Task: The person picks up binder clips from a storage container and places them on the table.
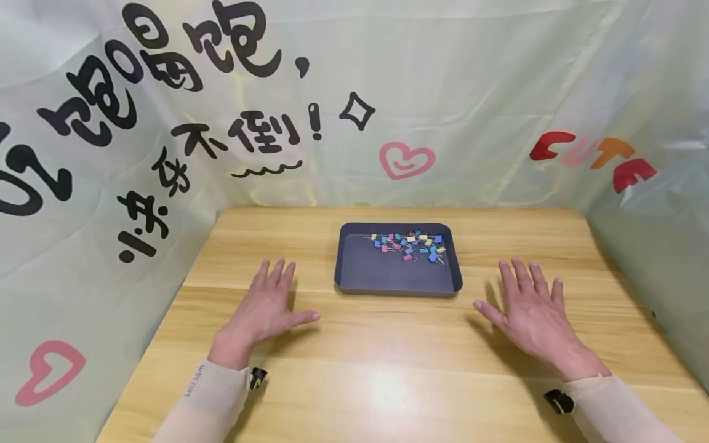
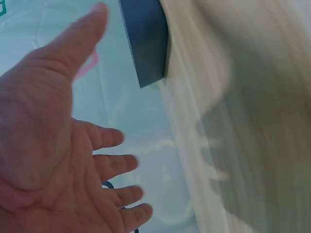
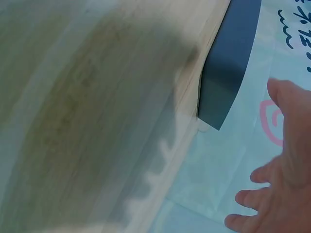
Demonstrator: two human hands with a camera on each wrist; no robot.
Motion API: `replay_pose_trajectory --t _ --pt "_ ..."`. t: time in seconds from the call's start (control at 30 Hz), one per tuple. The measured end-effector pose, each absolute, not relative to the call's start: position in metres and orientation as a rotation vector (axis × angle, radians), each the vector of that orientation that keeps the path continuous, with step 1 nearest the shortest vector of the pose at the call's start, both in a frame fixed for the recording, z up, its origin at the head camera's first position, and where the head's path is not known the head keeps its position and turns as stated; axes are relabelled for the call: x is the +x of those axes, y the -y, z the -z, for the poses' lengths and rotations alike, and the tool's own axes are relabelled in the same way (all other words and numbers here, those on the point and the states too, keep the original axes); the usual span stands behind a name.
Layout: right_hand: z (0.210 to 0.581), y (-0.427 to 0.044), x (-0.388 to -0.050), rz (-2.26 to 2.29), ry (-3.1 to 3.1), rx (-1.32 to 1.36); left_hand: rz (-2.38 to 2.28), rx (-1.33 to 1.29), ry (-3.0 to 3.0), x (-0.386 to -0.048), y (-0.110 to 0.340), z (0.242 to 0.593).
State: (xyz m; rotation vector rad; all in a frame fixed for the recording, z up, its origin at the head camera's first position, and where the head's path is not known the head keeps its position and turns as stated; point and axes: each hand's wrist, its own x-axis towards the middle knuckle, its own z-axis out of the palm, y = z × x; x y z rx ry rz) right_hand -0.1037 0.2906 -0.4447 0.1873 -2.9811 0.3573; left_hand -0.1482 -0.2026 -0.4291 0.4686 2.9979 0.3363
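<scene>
A dark grey rectangular tray (image 1: 365,274) lies on the wooden table, with several small binder clips (image 1: 410,242) in pink, blue, teal and cream heaped towards its back right. To the left of the tray my left hand (image 1: 263,311) hovers over the table, fingers spread and thumb pointing inward. My right hand (image 1: 534,314) hovers on the other side in the same way, its fingers spread too. Neither hand holds or touches anything. Both wrist views show the tray's outer side, the left wrist one (image 2: 146,43) and the right wrist one (image 3: 226,68); the clips are hidden there.
The wooden table (image 1: 382,351) reaches back to a pale fabric sheet (image 1: 471,80) printed with dark lettering and hearts. More of that fabric stands along the left and right sides. Black clips (image 1: 559,402) hang at the sleeve cuffs.
</scene>
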Motion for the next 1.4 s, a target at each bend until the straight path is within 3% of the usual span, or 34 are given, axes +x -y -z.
replay_pose_trajectory --t 0.2,0.57,0.8,1.03,1.4 --pt "0.442 -0.282 -0.114 -0.454 2.902 0.192 -0.389 0.538 -2.989 -0.169 0.182 0.435" --pt "0.437 -0.247 -0.139 -0.628 2.907 0.152 -0.462 0.422 -3.011 -0.213 0.132 0.46" --pt "0.442 -0.244 -0.145 -0.629 2.882 0.17 -0.316 0.468 -3.075 -0.233 0.115 0.467" --pt "0.43 -0.244 -0.159 -0.627 2.916 0.145 -0.379 0.44 -3.066 -0.235 0.116 0.466" --pt "0.417 -0.225 -0.209 -0.599 2.989 0.222 -0.288 0.375 -3.093 -0.232 0.109 0.466"
